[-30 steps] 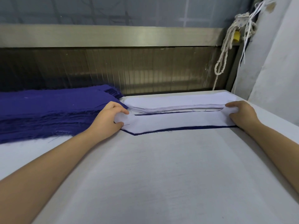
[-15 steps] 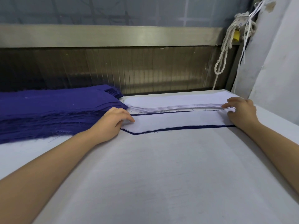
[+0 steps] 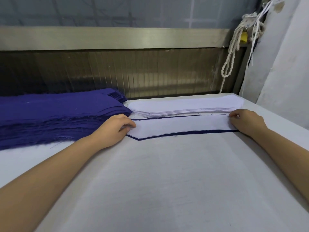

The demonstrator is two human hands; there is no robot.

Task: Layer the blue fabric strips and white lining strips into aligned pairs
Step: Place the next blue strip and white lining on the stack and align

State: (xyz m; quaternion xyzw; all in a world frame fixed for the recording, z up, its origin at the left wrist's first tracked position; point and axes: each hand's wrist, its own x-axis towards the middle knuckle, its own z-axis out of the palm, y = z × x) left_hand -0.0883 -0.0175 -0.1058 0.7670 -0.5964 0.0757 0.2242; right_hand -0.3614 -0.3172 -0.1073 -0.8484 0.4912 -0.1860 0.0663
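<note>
A white lining strip (image 3: 182, 125) lies flat on a blue fabric strip (image 3: 192, 132), whose dark edge shows along the near and far sides. My left hand (image 3: 115, 129) pinches the white strip's pointed left end between thumb and forefinger. My right hand (image 3: 245, 122) pinches the white strip's far right corner with curled fingers. Just behind lies a stack of white lining strips (image 3: 184, 105). To the left sits a thick pile of blue fabric strips (image 3: 55, 113).
The work lies at the back of a white padded table (image 3: 167, 181). A metal rail and ribbed panel (image 3: 133, 72) run behind it. A knotted white rope (image 3: 232, 52) hangs at the back right beside a white wall (image 3: 284, 72).
The white strip's ends, lifted a second ago, now lie flat over the blue strip. My left hand slid slightly right along the end; my right hand shifted to the far corner.
</note>
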